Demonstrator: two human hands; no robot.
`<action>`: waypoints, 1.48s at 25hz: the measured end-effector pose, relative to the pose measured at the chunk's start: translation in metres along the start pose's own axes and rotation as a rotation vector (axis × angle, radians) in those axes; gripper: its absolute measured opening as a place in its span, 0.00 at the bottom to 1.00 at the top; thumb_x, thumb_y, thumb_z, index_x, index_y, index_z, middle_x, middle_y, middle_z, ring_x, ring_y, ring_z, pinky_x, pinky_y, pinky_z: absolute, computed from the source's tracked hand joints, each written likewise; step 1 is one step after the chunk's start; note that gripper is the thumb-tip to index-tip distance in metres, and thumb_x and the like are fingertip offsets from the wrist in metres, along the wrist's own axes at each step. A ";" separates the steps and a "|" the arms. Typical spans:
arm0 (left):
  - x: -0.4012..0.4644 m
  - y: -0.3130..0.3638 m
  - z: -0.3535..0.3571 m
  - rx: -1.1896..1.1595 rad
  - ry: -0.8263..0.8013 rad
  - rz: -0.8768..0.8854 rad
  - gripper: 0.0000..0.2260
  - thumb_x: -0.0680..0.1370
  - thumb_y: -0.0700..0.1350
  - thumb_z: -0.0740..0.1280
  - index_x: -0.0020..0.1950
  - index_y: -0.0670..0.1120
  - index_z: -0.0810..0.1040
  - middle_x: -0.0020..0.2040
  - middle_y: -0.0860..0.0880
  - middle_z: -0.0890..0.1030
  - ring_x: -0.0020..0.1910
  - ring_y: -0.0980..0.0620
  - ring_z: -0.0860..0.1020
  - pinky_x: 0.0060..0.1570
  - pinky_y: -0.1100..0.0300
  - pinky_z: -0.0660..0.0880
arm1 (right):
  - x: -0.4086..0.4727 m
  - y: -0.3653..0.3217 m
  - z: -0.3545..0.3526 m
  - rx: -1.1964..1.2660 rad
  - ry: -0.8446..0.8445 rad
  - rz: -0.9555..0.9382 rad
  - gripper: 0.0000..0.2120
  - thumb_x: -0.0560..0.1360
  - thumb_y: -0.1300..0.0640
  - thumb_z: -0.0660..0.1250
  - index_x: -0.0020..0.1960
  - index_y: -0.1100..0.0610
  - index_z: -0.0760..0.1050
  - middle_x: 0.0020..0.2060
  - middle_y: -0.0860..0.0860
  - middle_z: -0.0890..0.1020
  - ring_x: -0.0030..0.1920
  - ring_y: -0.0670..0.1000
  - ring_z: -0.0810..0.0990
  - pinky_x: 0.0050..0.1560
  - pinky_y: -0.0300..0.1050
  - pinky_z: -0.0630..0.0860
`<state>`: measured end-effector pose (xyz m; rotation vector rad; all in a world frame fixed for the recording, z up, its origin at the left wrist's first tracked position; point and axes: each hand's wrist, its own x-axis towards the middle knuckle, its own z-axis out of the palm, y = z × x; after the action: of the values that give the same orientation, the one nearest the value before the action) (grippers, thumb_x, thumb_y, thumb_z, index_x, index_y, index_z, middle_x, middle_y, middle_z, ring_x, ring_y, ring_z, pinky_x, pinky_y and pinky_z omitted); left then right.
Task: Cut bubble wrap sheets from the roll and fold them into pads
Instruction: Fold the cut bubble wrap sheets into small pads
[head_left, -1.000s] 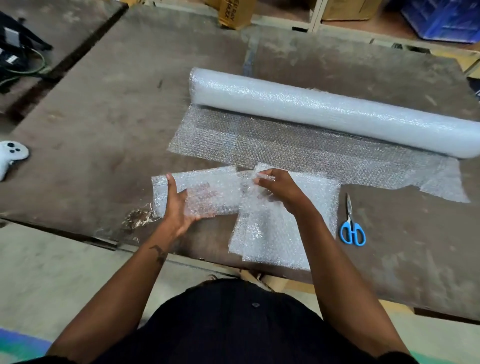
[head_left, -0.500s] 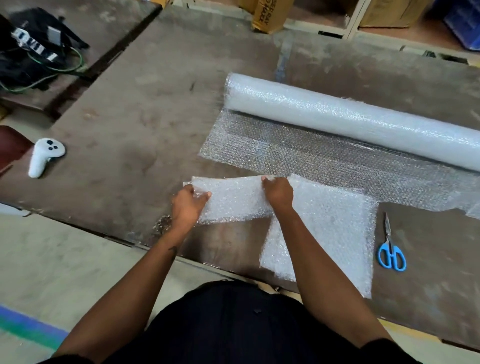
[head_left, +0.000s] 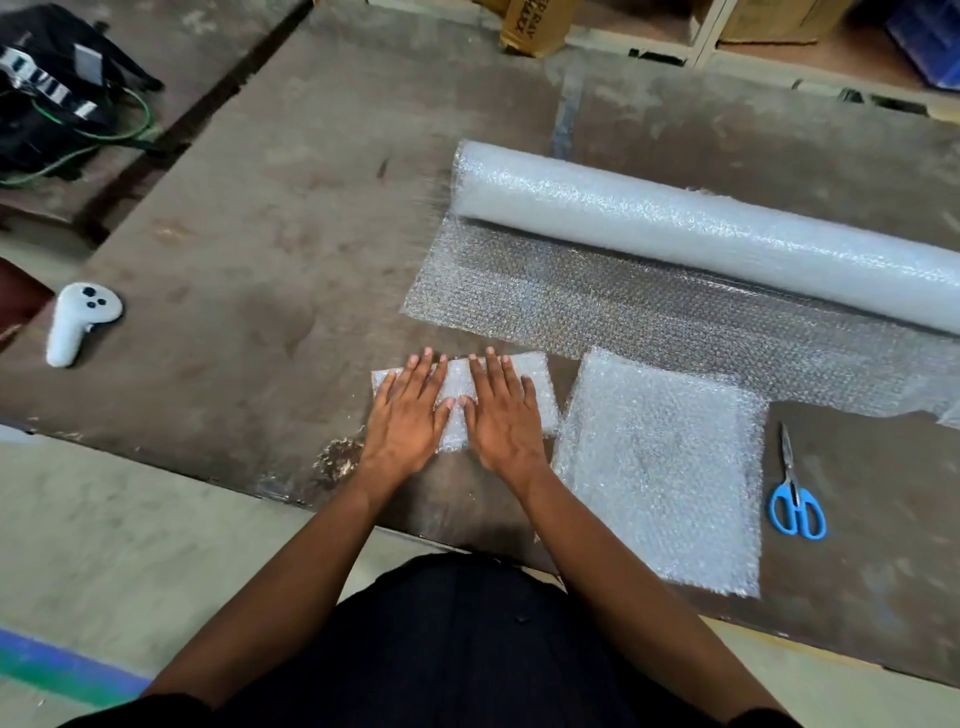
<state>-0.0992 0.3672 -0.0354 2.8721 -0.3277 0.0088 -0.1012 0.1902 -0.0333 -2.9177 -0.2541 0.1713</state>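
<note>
Brown, scuffed worktop (head_left: 270, 218) over a pale concrete floor; cardboard boxes (head_left: 530, 23) at the far edge, 12 o'clock.

- Black bag (head_left: 47, 93) with green cable, far corner at 10 o'clock.
- White handheld controller (head_left: 78, 322), lying flat at 9 o'clock, well apart from the wrap.
- Left hand (head_left: 408, 415): grip released, fingers straight and spread, palm down, pressing on the folded pad.
- Folded pad (head_left: 457, 400) of bubble wrap: small, flat, near the worktop's front edge, under both hands.
- Right hand (head_left: 501, 415): grip released, fingers straight, palm down on the same pad, just beside the left hand, thumbs close together.
- Cut sheet (head_left: 665, 467) of bubble wrap: flat, larger, just beside the pad at its 3 o'clock, its near edge reaching the worktop's front edge.
- Bubble wrap roll (head_left: 701, 228): lying across the far right at 1 o'clock, with a loose length (head_left: 597, 306) unrolled toward the person.
- Blue-handled scissors (head_left: 795, 493): closed, at 3 o'clock of the cut sheet, blades pointing away.
</note>
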 end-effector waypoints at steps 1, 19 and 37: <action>0.000 -0.005 0.003 0.002 -0.023 -0.010 0.29 0.87 0.61 0.49 0.87 0.53 0.49 0.87 0.51 0.50 0.85 0.51 0.51 0.83 0.49 0.50 | -0.001 0.008 0.002 0.030 0.005 0.032 0.32 0.88 0.39 0.43 0.87 0.51 0.41 0.87 0.52 0.42 0.86 0.53 0.41 0.83 0.57 0.39; 0.021 0.112 -0.025 -0.686 0.055 0.009 0.15 0.84 0.47 0.67 0.71 0.45 0.79 0.63 0.49 0.84 0.58 0.52 0.82 0.62 0.55 0.78 | -0.061 0.091 -0.036 0.085 0.385 0.311 0.24 0.88 0.47 0.55 0.77 0.60 0.70 0.73 0.58 0.76 0.74 0.59 0.74 0.70 0.58 0.70; 0.060 0.244 0.032 -0.633 0.074 -0.312 0.27 0.74 0.51 0.81 0.69 0.43 0.77 0.56 0.45 0.82 0.50 0.52 0.81 0.48 0.59 0.71 | -0.140 0.202 -0.050 0.217 0.015 0.210 0.31 0.86 0.45 0.59 0.85 0.52 0.57 0.86 0.52 0.56 0.85 0.55 0.53 0.79 0.60 0.57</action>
<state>-0.0962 0.1157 -0.0047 2.2554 0.1214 -0.0381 -0.1998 -0.0401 -0.0149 -2.7231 0.0712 0.1952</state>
